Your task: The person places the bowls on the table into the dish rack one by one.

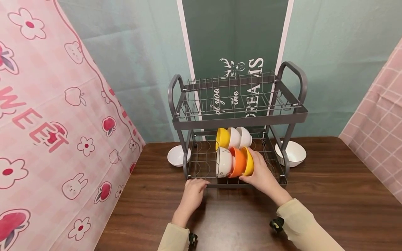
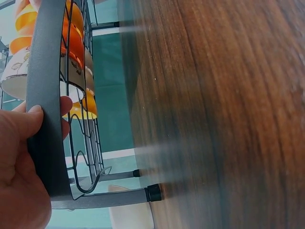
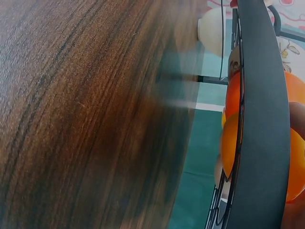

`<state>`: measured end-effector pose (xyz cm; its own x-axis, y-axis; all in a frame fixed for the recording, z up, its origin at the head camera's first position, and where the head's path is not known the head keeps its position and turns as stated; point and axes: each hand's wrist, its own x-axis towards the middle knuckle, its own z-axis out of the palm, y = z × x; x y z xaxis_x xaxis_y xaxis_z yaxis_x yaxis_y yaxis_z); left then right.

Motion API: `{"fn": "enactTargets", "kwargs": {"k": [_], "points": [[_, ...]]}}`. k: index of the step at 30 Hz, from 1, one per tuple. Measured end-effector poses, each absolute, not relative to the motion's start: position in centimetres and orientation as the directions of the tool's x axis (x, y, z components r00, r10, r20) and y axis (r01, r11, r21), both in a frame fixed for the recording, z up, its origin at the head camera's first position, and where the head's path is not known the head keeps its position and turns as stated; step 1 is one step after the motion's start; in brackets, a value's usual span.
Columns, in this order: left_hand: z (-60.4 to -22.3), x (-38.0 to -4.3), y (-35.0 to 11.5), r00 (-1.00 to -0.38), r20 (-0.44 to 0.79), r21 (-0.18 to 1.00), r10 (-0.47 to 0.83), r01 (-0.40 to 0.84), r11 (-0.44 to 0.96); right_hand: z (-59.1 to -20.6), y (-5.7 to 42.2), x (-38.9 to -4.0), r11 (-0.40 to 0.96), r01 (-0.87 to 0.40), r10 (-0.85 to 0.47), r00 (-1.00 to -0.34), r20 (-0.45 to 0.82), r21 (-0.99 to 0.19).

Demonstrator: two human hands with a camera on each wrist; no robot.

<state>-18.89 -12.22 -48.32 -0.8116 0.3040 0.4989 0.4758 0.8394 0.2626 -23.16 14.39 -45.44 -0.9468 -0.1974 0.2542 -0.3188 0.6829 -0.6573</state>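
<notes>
A two-tier grey dish rack [image 1: 240, 122] stands on the table, bowls tipped on edge in its lower tier. My left hand [image 1: 193, 195] grips the lower front rail [image 2: 45, 95], thumb outside and fingertips behind it. At the front row's right end, my right hand [image 1: 262, 176] holds a yellow bowl [image 1: 249, 163], thumb low and fingers over its far side. Nested against it are an orange bowl [image 1: 239, 164] and a white patterned bowl [image 1: 224, 164]. Behind them sit another yellow bowl [image 1: 222, 137] and two white bowls [image 1: 234, 138].
One white bowl [image 1: 176, 156] rests on the brown table [image 1: 141, 209] left of the rack, and a larger white bowl [image 1: 296, 153] on its right. Overhead, the upper wire tier [image 1: 232, 97] has raised side handles. Pink and green cloths hang around the table.
</notes>
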Motion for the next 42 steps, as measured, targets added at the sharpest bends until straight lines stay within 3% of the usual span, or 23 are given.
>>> {"fn": "enactTargets", "kwargs": {"k": [25,42], "points": [[-48.4,-18.8,-12.1,-0.813,0.498,0.264,0.301,0.473,0.841,-45.7,15.5,-22.7,0.736,-0.277,-0.224,-0.961,0.163,-0.617],[-48.4,-18.8,-12.1,-0.816,0.496,0.265,0.297,0.468,0.843,-46.8,17.0,-19.2,0.831,-0.297,-0.161,-0.938,0.308,-0.470]]}}
